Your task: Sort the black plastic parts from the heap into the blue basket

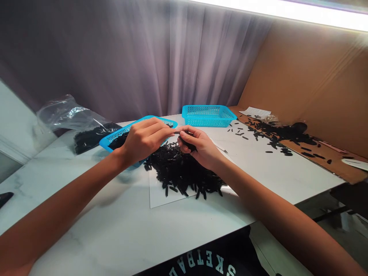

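Observation:
Above the middle of the table, my left hand (pixel 146 138) and my right hand (pixel 201 145) meet at the fingertips. A thin dark piece (pixel 178 132) lies between them, gripped by the left fingers and touching the right ones; its exact kind is too small to make out. Several small black elongated pieces (pixel 188 143) are bunched in my curled right hand. Below both hands, a heap of such black pieces (pixel 184 172) spreads over a white sheet (pixel 156 197). Behind my left hand, a blue basket (pixel 107 142) holds more dark pieces and is partly hidden.
Another blue basket (pixel 209 122) stands at the back. A clear plastic bag (pixel 77 115) with black contents lies left. Loose black pieces (pixel 276 134) are scattered on cardboard (pixel 347 172) at right, near a paper slip (pixel 255 112). The table's front edge runs close to me.

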### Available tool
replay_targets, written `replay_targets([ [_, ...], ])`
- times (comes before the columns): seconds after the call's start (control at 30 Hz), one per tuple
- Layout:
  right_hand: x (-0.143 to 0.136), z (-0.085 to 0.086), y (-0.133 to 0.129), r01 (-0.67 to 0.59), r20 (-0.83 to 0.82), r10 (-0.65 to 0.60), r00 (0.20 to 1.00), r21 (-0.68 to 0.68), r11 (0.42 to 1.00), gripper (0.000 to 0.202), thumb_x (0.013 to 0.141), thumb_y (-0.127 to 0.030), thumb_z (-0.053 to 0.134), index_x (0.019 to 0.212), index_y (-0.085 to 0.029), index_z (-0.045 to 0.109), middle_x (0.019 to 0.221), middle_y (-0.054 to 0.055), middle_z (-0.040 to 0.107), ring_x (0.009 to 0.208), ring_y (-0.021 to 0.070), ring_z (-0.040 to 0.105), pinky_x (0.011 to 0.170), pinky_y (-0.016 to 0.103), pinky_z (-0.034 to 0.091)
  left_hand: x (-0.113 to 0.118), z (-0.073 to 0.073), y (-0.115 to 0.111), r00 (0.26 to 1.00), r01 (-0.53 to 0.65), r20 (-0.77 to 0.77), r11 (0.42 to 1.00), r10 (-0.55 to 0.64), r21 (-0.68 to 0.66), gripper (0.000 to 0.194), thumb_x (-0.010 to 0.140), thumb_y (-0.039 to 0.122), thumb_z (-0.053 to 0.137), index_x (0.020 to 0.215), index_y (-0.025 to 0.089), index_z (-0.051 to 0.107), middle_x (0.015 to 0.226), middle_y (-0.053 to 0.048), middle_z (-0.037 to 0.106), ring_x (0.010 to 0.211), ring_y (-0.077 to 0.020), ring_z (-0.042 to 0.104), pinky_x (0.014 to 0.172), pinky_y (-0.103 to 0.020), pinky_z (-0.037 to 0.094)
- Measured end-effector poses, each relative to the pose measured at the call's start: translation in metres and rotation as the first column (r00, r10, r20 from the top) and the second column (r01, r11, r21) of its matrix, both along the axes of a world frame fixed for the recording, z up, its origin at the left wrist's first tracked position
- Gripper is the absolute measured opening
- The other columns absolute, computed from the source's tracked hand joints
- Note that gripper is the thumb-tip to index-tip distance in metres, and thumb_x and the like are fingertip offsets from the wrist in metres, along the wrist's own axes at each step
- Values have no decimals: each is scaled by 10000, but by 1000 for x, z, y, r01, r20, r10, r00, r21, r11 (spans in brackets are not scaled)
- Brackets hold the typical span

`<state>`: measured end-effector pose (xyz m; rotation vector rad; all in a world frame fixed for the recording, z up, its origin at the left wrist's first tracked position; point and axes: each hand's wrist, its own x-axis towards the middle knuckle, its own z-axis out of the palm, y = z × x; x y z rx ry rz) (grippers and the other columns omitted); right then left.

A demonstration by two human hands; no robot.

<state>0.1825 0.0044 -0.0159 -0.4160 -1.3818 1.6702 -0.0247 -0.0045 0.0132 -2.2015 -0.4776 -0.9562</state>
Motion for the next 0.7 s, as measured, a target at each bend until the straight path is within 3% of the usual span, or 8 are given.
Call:
replay_targets([
  [0.3, -1, -2, 0, 122, 60, -133, 989, 165, 979, 287, 843, -457, 719, 816, -201, 592, 671, -36, 526, 557, 91, 398, 520, 256, 273, 5, 2, -4, 997, -83, 3, 994, 83, -70, 101, 941, 224, 619, 917, 192, 712, 845, -22, 763, 785, -176, 676, 743, -323, 559],
  [0.53, 0, -1, -1, 32, 39, -33, 999, 24, 999, 284, 847, -417, 726, 794, -176, 585, 684, -25, 540, 557, 76, 407, 508, 232, 258, 6, 3, -6, 992, -126, -36, 984, 123, -126, 183, 978, 271, 566, 900, 180, 704, 813, -29, 753, 761, -180, 669, 704, -314, 529],
  [0.7, 2, 0, -1, -59, 18, 60, 998, -69, 996, 257, 844, -386, 737, 803, -170, 604, 707, -17, 552, 554, 65, 421, 514, 217, 285, 6, 4, -7, 995, -97, -43, 988, 92, -119, 169, 977, 257, 565, 903, 170, 690, 790, -29, 740, 739, -174, 654, 688, -308, 521],
])
